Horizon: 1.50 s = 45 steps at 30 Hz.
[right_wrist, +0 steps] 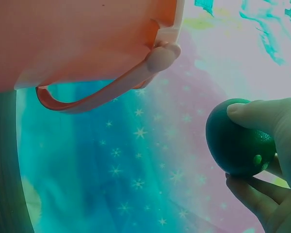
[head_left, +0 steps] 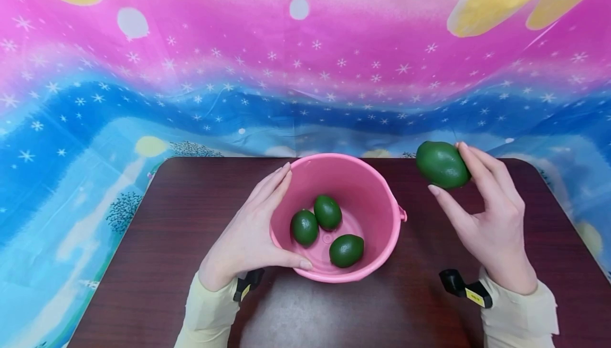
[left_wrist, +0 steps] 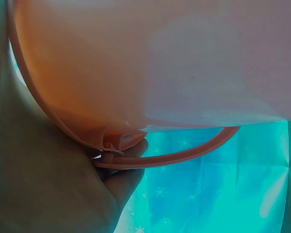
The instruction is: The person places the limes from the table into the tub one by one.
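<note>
A pink bucket point(head_left: 382, 199) stands on the table, with three dark green limes inside: one lime point(head_left: 304, 227) at the left, another lime point(head_left: 328, 212) behind it and a third lime point(head_left: 346, 251) nearer the front. My left hand point(head_left: 253, 231) grips the bucket's left rim, thumb over the front edge and fingers along the side. To the right of the bucket, my right hand point(head_left: 496, 220) holds another glossy lime point(head_left: 441, 164) between thumb and fingertips, off the table. In the right wrist view this lime point(right_wrist: 235, 138) is apart from the bucket point(right_wrist: 87, 39).
The dark brown table point(head_left: 191, 194) has rounded back corners. Behind and beside it hangs a pink and blue cloth point(head_left: 267, 72) with snowflakes. The bucket's handle point(left_wrist: 184, 155) hangs down on its far side.
</note>
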### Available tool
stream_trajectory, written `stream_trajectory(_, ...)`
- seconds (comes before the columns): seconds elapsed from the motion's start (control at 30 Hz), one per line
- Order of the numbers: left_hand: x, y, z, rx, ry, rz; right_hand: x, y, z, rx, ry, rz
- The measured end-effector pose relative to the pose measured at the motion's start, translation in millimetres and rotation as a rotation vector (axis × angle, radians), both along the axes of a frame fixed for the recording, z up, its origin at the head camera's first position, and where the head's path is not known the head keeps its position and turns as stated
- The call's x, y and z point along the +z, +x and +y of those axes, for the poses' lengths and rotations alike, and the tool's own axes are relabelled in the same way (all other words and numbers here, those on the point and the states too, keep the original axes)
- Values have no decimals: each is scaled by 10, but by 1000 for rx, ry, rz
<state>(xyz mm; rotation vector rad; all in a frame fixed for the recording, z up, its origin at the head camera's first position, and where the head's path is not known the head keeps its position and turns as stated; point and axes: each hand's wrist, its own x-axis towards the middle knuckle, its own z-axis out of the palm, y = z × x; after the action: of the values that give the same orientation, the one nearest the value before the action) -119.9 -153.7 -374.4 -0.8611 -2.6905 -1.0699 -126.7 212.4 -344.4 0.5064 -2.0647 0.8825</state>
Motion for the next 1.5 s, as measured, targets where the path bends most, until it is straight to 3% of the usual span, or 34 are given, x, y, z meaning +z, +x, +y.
stream_trajectory(0.4,5,3,1,2,5,-2,81,70,-73,-7,-28,8)
stream_trajectory(0.9,-2,-2,-3,0,1,2,163,154,-167,64,-126,23)
stream_trajectory(1.5,3,-6,-2,2,-5,8,153,161,-242,95,-165,80)
